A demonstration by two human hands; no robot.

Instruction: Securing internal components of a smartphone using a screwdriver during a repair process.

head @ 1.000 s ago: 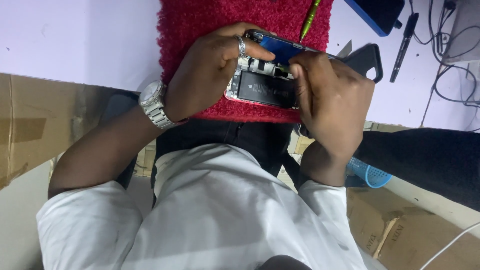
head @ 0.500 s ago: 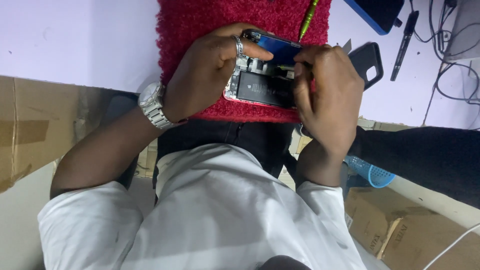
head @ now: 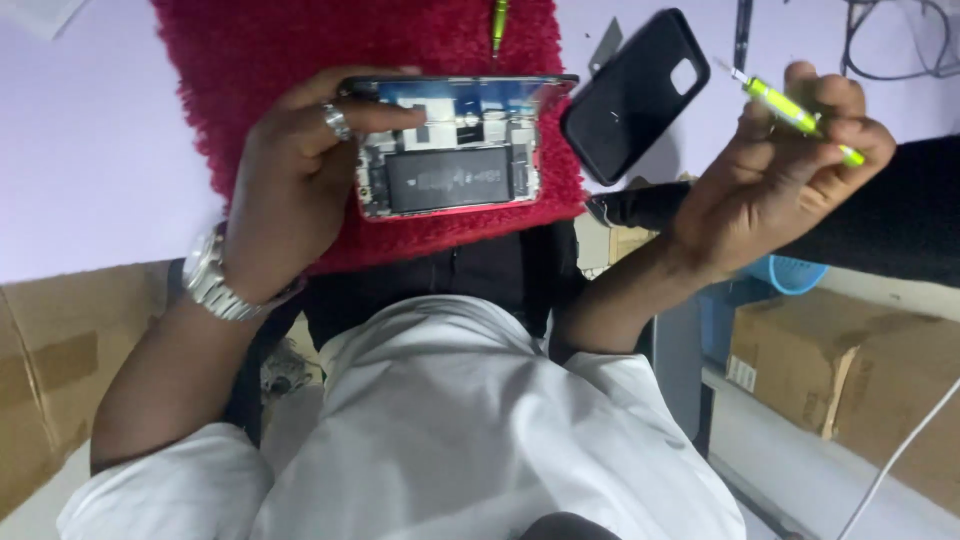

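An opened phone (head: pixel 445 178) lies on a red shaggy mat (head: pixel 300 60), its black battery and inner parts exposed, its screen tilted up along the far edge. My left hand (head: pixel 300 190), with a ring and a silver wristwatch, grips the phone's left end, a finger stretched over the inside. My right hand (head: pixel 780 170) is off to the right, away from the phone, shut on a yellow-green screwdriver (head: pixel 795 118) whose tip points up and left.
A black phone case (head: pixel 635 95) lies right of the mat on the pale purple table (head: pixel 90 150). A second yellow-green tool (head: pixel 498 20) lies on the mat's far edge. Cables sit at the top right. Cardboard boxes (head: pixel 860 370) and a blue basket (head: pixel 790 275) are below.
My right hand has lifted off the phone and swung right with the screwdriver. The phone's inside is now uncovered, and the view has come closer.
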